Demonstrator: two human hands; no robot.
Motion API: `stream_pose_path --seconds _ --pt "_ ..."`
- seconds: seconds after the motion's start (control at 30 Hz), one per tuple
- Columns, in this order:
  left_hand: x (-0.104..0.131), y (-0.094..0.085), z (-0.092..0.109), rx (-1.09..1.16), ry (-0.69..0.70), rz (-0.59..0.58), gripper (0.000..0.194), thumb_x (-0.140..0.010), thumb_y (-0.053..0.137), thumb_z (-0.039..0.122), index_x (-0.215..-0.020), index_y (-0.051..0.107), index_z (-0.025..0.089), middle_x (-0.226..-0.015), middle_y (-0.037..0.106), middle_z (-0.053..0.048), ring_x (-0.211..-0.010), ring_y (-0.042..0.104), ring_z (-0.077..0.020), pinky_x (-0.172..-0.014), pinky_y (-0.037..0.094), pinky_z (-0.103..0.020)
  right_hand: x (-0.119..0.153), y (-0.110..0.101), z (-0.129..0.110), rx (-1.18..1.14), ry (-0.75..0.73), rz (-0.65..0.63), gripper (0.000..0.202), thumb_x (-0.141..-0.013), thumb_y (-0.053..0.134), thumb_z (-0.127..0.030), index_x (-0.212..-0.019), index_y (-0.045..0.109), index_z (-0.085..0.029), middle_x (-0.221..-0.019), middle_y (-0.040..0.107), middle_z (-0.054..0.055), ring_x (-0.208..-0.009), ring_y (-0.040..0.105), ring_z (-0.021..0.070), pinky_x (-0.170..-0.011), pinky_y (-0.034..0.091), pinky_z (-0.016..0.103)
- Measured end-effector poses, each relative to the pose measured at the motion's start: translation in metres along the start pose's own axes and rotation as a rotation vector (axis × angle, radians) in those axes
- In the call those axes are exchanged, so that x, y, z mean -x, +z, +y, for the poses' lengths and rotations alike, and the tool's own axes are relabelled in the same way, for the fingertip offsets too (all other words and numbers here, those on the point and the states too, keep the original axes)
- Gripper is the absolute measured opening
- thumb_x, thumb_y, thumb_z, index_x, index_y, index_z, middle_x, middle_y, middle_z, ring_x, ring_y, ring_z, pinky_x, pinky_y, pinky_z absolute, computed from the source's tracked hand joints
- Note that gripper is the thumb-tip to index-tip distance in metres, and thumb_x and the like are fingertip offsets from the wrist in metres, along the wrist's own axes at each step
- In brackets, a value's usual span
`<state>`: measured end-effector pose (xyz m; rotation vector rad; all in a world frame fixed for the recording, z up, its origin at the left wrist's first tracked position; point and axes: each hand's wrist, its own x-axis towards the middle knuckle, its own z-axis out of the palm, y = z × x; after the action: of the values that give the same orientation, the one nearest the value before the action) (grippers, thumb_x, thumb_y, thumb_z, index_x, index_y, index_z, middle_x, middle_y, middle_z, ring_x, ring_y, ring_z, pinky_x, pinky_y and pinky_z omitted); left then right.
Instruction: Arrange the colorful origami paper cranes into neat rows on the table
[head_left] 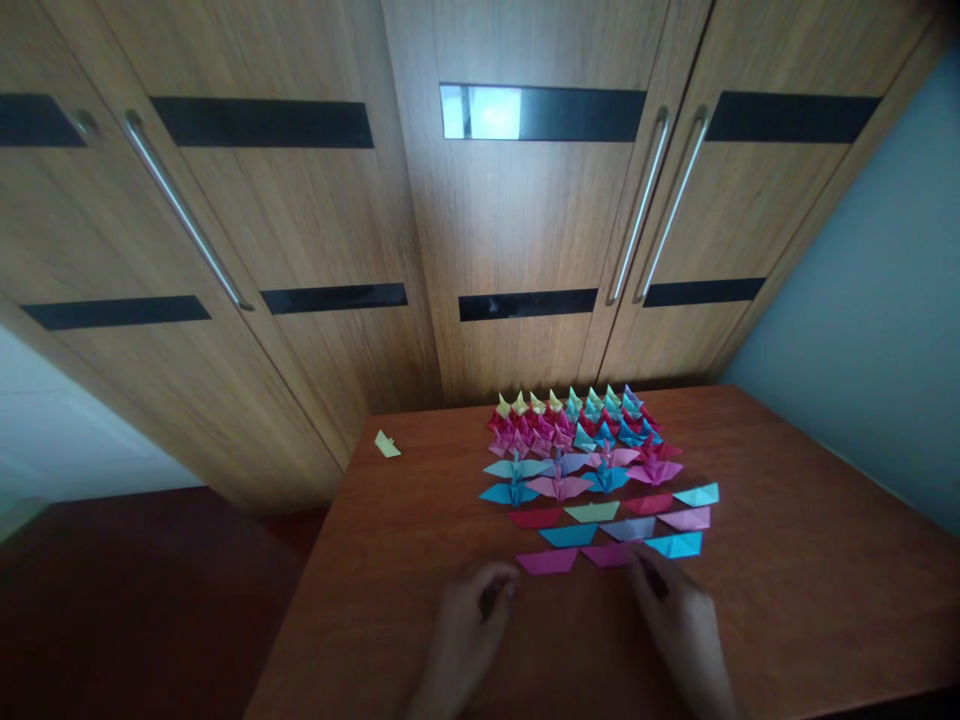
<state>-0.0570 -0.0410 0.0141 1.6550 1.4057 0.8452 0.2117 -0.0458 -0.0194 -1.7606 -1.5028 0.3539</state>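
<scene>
My right hand [679, 605] is closed at the right end of a magenta folded-paper boat [606, 555], its fingertips covering that end. A light-blue paper boat [679, 545] lies just beyond these fingers. My left hand [472, 615] has its fingers curled and thumb and finger brought close together, with nothing visible in them. Its fingertips are beside the left end of another magenta paper boat [546, 562], seemingly apart from it. Behind these lie a blue boat [568, 535], a grey-lilac boat [628, 529] and a pink boat [686, 519].
Further back on the wooden table [397, 560] stand rows of several colourful paper cranes [559, 487] and upright pointed paper pieces [555, 402]. One pale yellow paper boat [387, 444] lies apart at the far left. A wooden wardrobe [517, 220] rises behind the table; a wall [870, 330] borders the right.
</scene>
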Motion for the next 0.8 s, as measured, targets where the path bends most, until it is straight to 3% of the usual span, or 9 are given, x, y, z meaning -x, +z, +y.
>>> stream_pose_path --seconds 0.17,0.27,0.37,0.53,0.8 --pt "-0.045 -0.062 -0.021 -0.571 0.072 0.220 0.028 -0.088 0.045 0.026 -0.109 0.063 0.022 -0.116 0.064 -0.007 -0.105 0.061 -0.0234 -0.094 0.046 -0.034 0.029 0.035 -0.056 -0.119 -0.145 -0.305 0.031 -0.093 0.041 -0.036 -0.098 0.068 -0.024 -0.095 0.073 0.005 -0.083 0.068 0.0198 -0.076 0.051 0.026" --pt "-0.078 -0.101 -0.043 -0.911 0.040 0.335 0.033 -0.088 0.044 0.023 -0.119 0.057 0.018 -0.124 0.058 -0.010 -0.111 0.056 -0.0238 -0.098 0.043 -0.036 0.039 0.046 -0.073 -0.118 -0.186 -0.410 0.029 -0.093 0.041 -0.031 -0.096 0.069 -0.024 -0.091 0.073 0.005 -0.080 0.068 0.0187 -0.074 0.050 0.025" --pt "-0.104 -0.128 -0.058 -0.963 0.022 0.367 0.035 -0.087 0.044 0.019 -0.120 0.055 0.015 -0.132 0.052 -0.013 -0.117 0.052 -0.0255 -0.102 0.039 -0.037 0.042 0.050 -0.076 -0.126 -0.199 -0.463 0.029 -0.093 0.041 -0.030 -0.095 0.069 -0.024 -0.089 0.073 0.005 -0.079 0.067 0.0183 -0.075 0.049 0.025" --pt "-0.130 -0.150 -0.072 -0.979 -0.003 0.360 0.036 -0.087 0.045 0.020 -0.121 0.054 0.014 -0.129 0.053 -0.015 -0.120 0.049 -0.0292 -0.101 0.038 -0.041 0.040 0.047 -0.074 -0.195 -0.138 -0.475 0.028 -0.093 0.041 -0.032 -0.094 0.069 -0.023 -0.090 0.072 0.005 -0.081 0.067 0.0183 -0.075 0.048 0.025" --pt "-0.141 -0.155 -0.083 -0.903 -0.032 0.301 0.030 -0.088 0.045 0.029 -0.112 0.058 0.017 -0.121 0.061 -0.014 -0.111 0.056 -0.0285 -0.097 0.040 -0.042 0.038 0.046 -0.076 -0.258 -0.130 -0.429 0.032 -0.093 0.041 -0.036 -0.091 0.070 -0.021 -0.087 0.072 0.006 -0.077 0.066 0.0188 -0.072 0.048 0.025"
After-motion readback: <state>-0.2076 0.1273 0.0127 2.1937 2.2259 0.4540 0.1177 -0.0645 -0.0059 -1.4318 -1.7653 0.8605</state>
